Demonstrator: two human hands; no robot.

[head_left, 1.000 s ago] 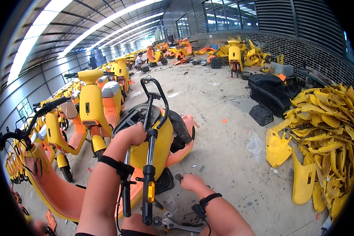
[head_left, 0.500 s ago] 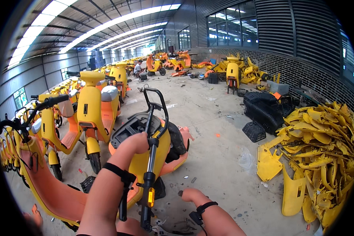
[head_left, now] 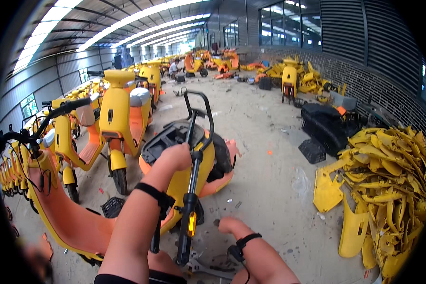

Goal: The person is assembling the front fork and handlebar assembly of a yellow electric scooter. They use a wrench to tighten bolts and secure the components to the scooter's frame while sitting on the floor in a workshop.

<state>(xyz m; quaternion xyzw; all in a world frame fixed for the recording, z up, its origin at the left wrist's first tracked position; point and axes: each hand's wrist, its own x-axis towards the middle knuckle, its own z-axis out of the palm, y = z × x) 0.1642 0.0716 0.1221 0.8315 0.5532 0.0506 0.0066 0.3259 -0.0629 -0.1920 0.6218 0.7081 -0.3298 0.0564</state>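
My left hand [head_left: 176, 157] is closed round a front fork [head_left: 190, 199], a tube with bright upper leg, black lower leg and amber reflector, held upright before me. A black looped rail [head_left: 206, 110] rises above that hand; whether it is joined to the fork I cannot tell. Just behind is a yellow and orange scooter body [head_left: 204, 163] with an open dark tray [head_left: 163, 142] where a seat would be. My right hand [head_left: 229, 226] is closed, low and right of the fork. A small dark end [head_left: 216, 222] shows at its fingers, too small to name.
An orange and yellow scooter frame with handlebars [head_left: 75, 208] stands close on my left, rows of scooters [head_left: 116, 111] beyond it. At right lie a heap of yellow panels [head_left: 388, 184] and black plastic parts [head_left: 322, 128]. Far off, a person [head_left: 174, 68] crouches beside scooters.
The view has shifted slightly, so the scene sits a little differently. My left hand keeps its hold on the fork, and my right hand stays low and closed.
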